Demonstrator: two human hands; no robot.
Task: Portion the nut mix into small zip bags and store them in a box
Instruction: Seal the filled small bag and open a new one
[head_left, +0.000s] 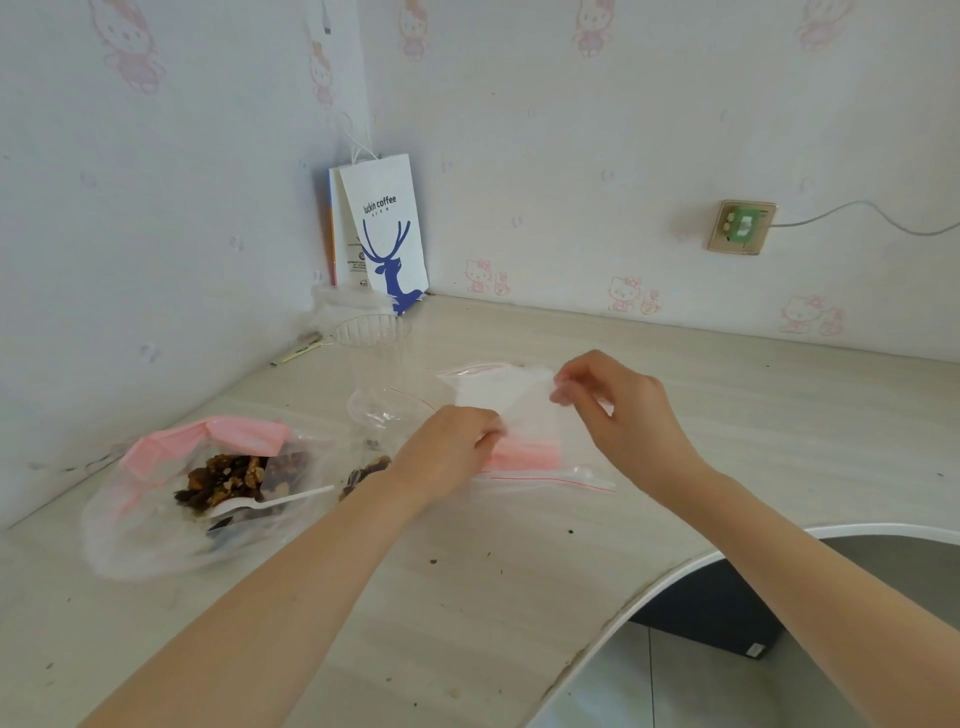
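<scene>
A big clear bag with a pink rim (156, 499) lies open at the left of the table, holding brown nut mix (234, 480) and a white plastic spoon (270, 503). A small zip bag with some nuts in it (371, 470) lies beside it, partly behind my left wrist. At the middle, a stack of empty zip bags with red seal lines (540, 467) rests flat. My left hand (447, 452) pinches the stack's near left edge. My right hand (618, 410) pinches the top of one thin clear bag (498, 387) and lifts it off the stack.
A clear plastic cup (374, 353) stands behind the bags. A white paper coffee bag (387, 234) leans in the wall corner. A pen (298, 349) lies by the left wall. The table edge (639, 597) curves in at the right, with floor and a dark box (711, 613) below.
</scene>
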